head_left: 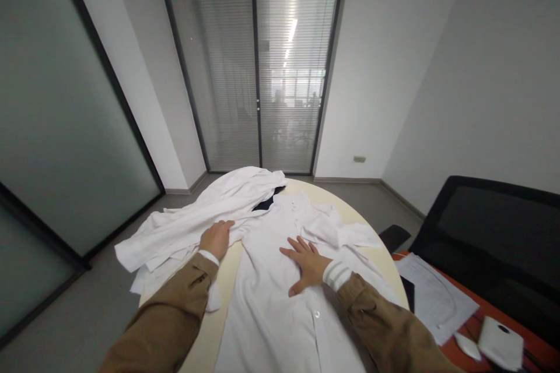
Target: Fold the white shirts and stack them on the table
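A glass door (256,78) with slatted blinds fills the far wall, and a frosted glass panel (65,111) runs along the left. On the right, a black chair (490,227) stands beside an orange desk (540,349) that carries papers (435,297) and a white pouch (501,342).

The round cream surface (205,332) sits in front of the person, with a long white shirt (266,303) spread across it, collar toward the door and buttons running down the middle. Its bulk overhangs the surface's left edge in a crumpled heap of cloth (175,239), and a dark cloth (266,201) shows beside the collar.

Both hands lie flat and open, holding nothing in a grip. The left hand (216,239) rests on the bunched cloth at the shirt's side. The right hand (306,265), fingers spread wide, presses on the shirt's front just beside the buttons. Tan sleeves (387,320) cover both forearms, and the right wrist shows a striped white cuff (336,275).
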`<act>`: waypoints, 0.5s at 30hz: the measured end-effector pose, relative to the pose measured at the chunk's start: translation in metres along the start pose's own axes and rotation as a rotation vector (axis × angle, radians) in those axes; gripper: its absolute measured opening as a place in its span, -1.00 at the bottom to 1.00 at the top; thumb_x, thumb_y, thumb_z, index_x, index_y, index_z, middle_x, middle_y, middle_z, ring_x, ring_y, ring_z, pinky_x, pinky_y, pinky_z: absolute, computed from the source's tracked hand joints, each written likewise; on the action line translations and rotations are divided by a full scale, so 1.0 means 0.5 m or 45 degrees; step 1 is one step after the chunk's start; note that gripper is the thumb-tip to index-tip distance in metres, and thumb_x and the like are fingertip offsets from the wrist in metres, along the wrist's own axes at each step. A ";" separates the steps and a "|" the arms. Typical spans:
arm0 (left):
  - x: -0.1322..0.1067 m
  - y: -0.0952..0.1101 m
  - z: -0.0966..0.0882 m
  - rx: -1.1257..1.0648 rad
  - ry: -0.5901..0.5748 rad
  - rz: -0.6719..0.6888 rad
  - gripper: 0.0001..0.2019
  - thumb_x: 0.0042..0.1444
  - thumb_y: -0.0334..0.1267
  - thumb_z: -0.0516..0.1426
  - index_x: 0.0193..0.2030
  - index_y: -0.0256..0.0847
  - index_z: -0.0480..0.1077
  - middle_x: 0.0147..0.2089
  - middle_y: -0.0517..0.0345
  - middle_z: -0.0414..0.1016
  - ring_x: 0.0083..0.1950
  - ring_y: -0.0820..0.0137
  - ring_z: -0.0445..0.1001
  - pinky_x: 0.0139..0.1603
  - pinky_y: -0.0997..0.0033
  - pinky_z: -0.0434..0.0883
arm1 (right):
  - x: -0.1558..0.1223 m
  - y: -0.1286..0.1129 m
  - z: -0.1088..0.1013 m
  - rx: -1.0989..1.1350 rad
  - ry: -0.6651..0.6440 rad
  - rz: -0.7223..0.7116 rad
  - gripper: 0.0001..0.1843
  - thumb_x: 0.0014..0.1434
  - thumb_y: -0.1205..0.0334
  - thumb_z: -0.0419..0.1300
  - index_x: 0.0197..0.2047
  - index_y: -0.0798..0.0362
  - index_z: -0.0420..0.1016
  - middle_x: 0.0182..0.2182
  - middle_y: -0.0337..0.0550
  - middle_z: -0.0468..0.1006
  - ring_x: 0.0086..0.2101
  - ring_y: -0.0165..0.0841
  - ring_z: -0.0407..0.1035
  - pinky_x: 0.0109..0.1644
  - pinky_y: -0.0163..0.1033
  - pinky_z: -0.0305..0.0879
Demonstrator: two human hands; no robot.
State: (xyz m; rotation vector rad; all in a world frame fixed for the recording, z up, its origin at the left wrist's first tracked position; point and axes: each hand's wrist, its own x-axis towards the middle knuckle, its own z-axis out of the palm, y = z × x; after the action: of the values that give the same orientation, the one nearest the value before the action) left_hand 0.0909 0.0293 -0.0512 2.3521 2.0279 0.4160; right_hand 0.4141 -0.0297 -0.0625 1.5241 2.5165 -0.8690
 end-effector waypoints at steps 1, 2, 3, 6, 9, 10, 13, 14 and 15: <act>0.004 -0.007 -0.013 -0.028 0.041 -0.041 -0.59 0.27 -0.36 -0.08 0.18 -0.08 0.39 0.09 -0.02 0.50 0.06 0.17 0.47 0.05 0.23 0.38 | 0.001 -0.001 -0.002 0.005 -0.006 0.006 0.40 -0.36 -0.32 0.44 0.46 -0.17 -0.12 0.46 0.06 -0.39 0.36 0.18 -0.64 0.31 0.41 -0.61; 0.008 -0.012 -0.027 -0.052 0.092 -0.086 -0.60 0.29 -0.34 -0.09 0.17 -0.08 0.39 0.08 -0.01 0.51 0.05 0.17 0.48 0.03 0.25 0.38 | 0.002 -0.003 -0.003 0.010 -0.014 0.012 0.41 -0.37 -0.32 0.45 0.46 -0.17 -0.13 0.46 0.06 -0.40 0.36 0.20 -0.65 0.30 0.43 -0.62; 0.012 -0.018 -0.041 -0.067 0.136 -0.135 -0.62 0.30 -0.31 -0.10 0.17 -0.07 0.38 0.07 -0.01 0.53 0.03 0.17 0.50 0.00 0.25 0.39 | 0.003 -0.005 -0.004 0.012 -0.023 0.018 0.42 -0.38 -0.31 0.45 0.46 -0.18 -0.14 0.46 0.05 -0.41 0.35 0.22 -0.67 0.28 0.44 -0.63; 0.027 -0.032 -0.077 -0.054 0.169 -0.266 -0.64 0.32 -0.19 -0.09 0.18 -0.05 0.35 -0.03 -0.05 0.58 -0.05 0.11 0.54 -0.09 0.22 0.40 | 0.006 -0.007 -0.006 0.003 -0.063 0.021 0.46 -0.40 -0.30 0.46 0.47 -0.20 -0.18 0.45 0.03 -0.45 0.33 0.25 -0.72 0.25 0.48 -0.66; 0.035 -0.047 -0.087 -0.001 0.065 -0.337 -0.61 0.28 -0.02 -0.04 0.14 -0.10 0.34 -0.05 -0.11 0.59 -0.05 0.03 0.55 -0.11 0.16 0.41 | 0.008 -0.007 -0.007 -0.008 -0.093 0.023 0.49 -0.42 -0.30 0.47 0.47 -0.22 -0.24 0.45 0.02 -0.47 0.33 0.26 -0.74 0.24 0.50 -0.67; 0.035 -0.053 -0.085 0.019 0.001 -0.341 -0.58 0.24 0.02 -0.01 0.12 -0.13 0.35 -0.04 -0.14 0.58 -0.04 0.02 0.55 -0.10 0.15 0.41 | 0.008 -0.006 -0.007 -0.010 -0.094 0.023 0.50 -0.43 -0.29 0.47 0.47 -0.22 -0.24 0.45 0.02 -0.47 0.33 0.26 -0.73 0.24 0.50 -0.67; 0.026 -0.070 -0.078 0.086 -0.196 -0.322 -0.53 0.13 0.05 0.09 0.08 -0.20 0.36 -0.01 -0.19 0.56 -0.01 0.02 0.55 -0.08 0.16 0.41 | 0.010 -0.004 -0.007 -0.017 -0.097 0.023 0.51 -0.46 -0.29 0.49 0.47 -0.24 -0.23 0.45 0.01 -0.46 0.33 0.27 -0.72 0.24 0.50 -0.67; 0.022 -0.076 -0.078 0.109 -0.245 -0.308 -0.55 0.10 0.02 0.12 0.05 -0.20 0.37 -0.01 -0.19 0.57 -0.01 0.02 0.55 -0.08 0.16 0.41 | 0.010 -0.004 -0.008 -0.022 -0.106 0.029 0.52 -0.47 -0.28 0.49 0.47 -0.25 -0.22 0.46 0.01 -0.46 0.33 0.28 -0.72 0.24 0.51 -0.66; 0.017 -0.081 -0.081 0.128 -0.284 -0.292 -0.59 0.08 -0.02 0.14 0.01 -0.19 0.40 -0.03 -0.17 0.57 -0.02 0.03 0.55 -0.08 0.17 0.41 | 0.010 -0.005 -0.010 -0.027 -0.116 0.037 0.53 -0.49 -0.28 0.50 0.46 -0.25 -0.21 0.46 0.01 -0.45 0.33 0.30 -0.70 0.23 0.53 -0.66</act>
State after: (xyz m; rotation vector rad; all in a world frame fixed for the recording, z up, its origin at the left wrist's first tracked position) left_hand 0.0446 0.0373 -0.0178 2.0701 2.2182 0.0454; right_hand 0.4106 -0.0242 -0.0591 1.4756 2.4266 -0.8835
